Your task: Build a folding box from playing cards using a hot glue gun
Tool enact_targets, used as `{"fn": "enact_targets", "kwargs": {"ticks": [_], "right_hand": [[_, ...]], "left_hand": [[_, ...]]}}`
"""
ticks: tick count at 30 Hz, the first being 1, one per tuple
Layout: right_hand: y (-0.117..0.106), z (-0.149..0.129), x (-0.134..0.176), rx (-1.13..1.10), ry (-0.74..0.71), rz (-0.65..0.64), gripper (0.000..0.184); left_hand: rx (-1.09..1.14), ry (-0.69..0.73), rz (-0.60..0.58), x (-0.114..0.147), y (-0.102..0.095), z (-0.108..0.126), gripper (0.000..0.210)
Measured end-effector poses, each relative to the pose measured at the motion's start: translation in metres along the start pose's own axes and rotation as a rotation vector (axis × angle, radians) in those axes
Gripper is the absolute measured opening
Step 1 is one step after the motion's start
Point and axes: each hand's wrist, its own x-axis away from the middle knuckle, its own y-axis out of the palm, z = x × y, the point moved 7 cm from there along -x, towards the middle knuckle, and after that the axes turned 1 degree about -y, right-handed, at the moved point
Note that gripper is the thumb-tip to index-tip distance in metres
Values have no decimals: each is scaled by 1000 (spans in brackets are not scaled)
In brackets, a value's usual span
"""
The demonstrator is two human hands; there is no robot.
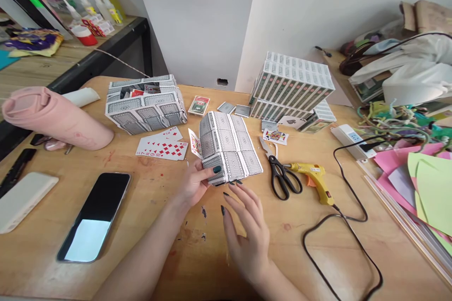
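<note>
My left hand (197, 181) grips the lower left corner of a panel made of playing cards (229, 146), thumb on top. The panel's patterned grey card backs face up, and it is tilted above the table. One card (195, 143) sticks out at its left side, face showing. My right hand (247, 225) is just below the panel's lower edge, fingers apart and holding nothing; whether a fingertip touches the edge I cannot tell. Black-handled scissors (278, 171) and a yellow glue gun (312, 176) lie to the right. Red-suited cards (162, 146) lie fanned at the left.
A box built of cards (144, 106) stands at the back left. Stacked card packs (293, 84) rise at the back right. A phone (95, 216), a pink tumbler (60, 117) and a power bank (26, 202) are on the left. The glue gun's cord (339, 216) loops to a power strip (353, 141).
</note>
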Motion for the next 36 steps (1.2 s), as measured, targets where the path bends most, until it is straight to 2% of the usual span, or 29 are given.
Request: {"fn": "enact_targets", "kwargs": {"ticks": [2,4,6,8,10,16,23,26,30,33,36], "right_hand": [[-5,17,-6,-240,240,4,32],[-3,37,-7,-506,544,-23,22],[3,48,-5,-717,779,-52,20],[7,53,-5,-849,905,-41,22],[8,54,-7,-912,952,-11,24],[10,54,-12,-946,973,13,18],[-7,68,-29,-832,906,97,17],[-19,70,-47,-791,835,135,19],[-38,65,-79,-756,660,139,22],[-45,65,-94,-709,592,114,31],[-40,76,-93,-625,615,73,48]], "left_hand": [[-7,-5,2,0,0,1,25],[-14,-9,-3,0,0,1,27],[-17,-9,-2,-1,-1,2,27],[-15,-14,0,-1,-1,1,27],[-18,-24,3,-1,-2,1,28],[-18,-21,12,-1,-3,1,30],[5,-2,8,-1,-2,4,27],[1,-11,0,-1,-3,5,27],[-2,-9,-9,-1,-5,9,27],[-25,7,-6,2,-8,13,30],[-3,43,-5,5,-10,19,35]]}}
